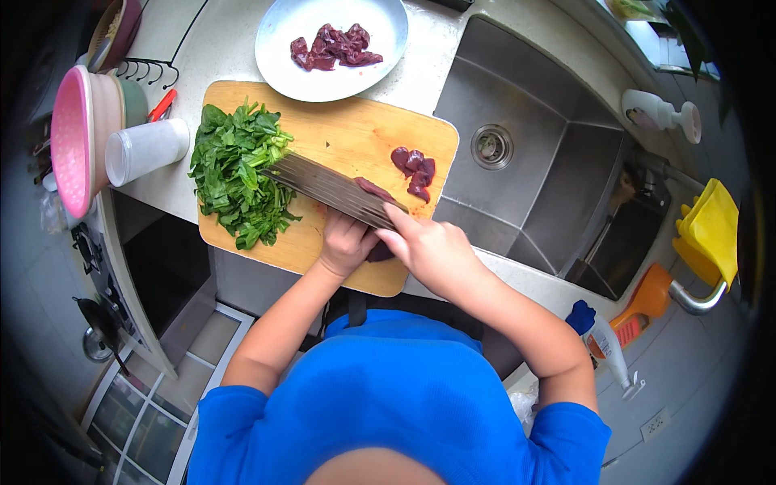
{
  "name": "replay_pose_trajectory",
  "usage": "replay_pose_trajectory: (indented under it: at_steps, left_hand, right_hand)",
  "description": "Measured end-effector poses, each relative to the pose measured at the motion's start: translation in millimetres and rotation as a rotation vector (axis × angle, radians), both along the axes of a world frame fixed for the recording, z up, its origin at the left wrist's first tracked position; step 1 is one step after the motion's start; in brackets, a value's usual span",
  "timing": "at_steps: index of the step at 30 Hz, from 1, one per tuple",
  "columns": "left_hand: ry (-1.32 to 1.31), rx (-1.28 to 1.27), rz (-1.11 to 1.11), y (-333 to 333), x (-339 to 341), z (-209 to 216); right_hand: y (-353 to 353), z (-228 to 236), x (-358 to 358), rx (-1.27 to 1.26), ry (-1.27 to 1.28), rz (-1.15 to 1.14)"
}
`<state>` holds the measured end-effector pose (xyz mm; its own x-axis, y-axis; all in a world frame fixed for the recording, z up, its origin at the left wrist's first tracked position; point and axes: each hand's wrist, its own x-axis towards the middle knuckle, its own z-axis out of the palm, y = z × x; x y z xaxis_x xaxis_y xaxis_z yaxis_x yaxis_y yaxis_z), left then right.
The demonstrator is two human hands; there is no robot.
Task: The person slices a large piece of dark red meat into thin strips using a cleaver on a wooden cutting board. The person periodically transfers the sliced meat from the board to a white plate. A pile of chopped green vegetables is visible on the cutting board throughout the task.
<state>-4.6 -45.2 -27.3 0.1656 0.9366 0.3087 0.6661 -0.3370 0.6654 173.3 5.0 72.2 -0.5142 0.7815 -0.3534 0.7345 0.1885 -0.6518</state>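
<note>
My right hand (436,250) is closed round the handle end of a broad, dark-bladed kitchen knife (327,186). The blade lies slantwise over the wooden cutting board (323,129), its far end reaching the chopped leafy greens (238,178) at left. Against the near side of the blade, my left hand (347,244) is closed with its fingers curled on a dark red piece of liver (380,251), mostly hidden by both hands. A cut slice of liver (374,190) lies along the blade's far side. More liver slices (415,170) rest at the board's right.
Beyond the board is a white plate (347,86) with dark red meat pieces. A steel sink (501,97) adjoins on the right. To the left stand a translucent plastic container (147,151), a pink basin (73,145) and a red-handled tool (163,105). Yellow gloves (711,230) hang far right.
</note>
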Motion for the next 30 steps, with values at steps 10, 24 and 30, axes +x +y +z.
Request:
replay_pose_trajectory:
  at_steps: [10, 24, 30]
  left_hand:
    - [0.033, 0.044, -0.04, 5, -3, 12]
    - [-0.159, -0.16, 0.043, 36, 9, 49]
    - [-0.206, -0.263, 0.01, 66, 24, 46]
  right_hand:
    - [3, 3, -7, -0.115, 0.0, -0.047]
    - [-2, 23, 75, -0.724, 0.513, -0.781]
    - [-4, -2, 88, -1.063, 0.854, -0.761]
